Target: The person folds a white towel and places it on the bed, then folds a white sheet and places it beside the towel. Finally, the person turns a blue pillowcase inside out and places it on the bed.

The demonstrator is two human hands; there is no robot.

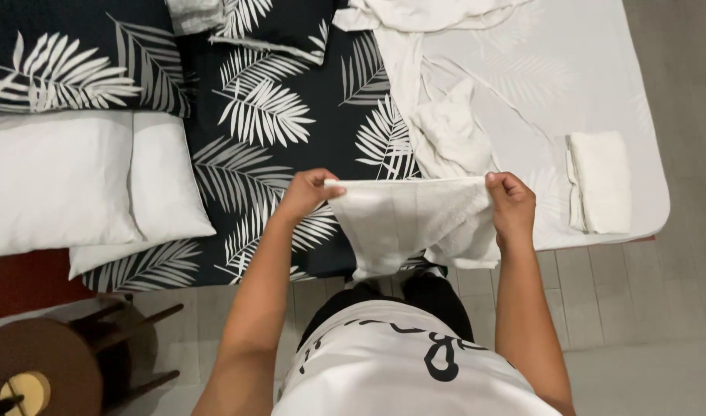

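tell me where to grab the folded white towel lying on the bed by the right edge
Take the folded white towel by its thick left side, where the layers stack into a visible edge. Come from above with the right hand, which is nearer. The towel lies flat on the white sheet, so slide fingers under that edge. Both hands now have a grip on the held towel.

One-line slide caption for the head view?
Both hands, left hand and right hand, hold a white towel stretched above a palm-print bedspread.
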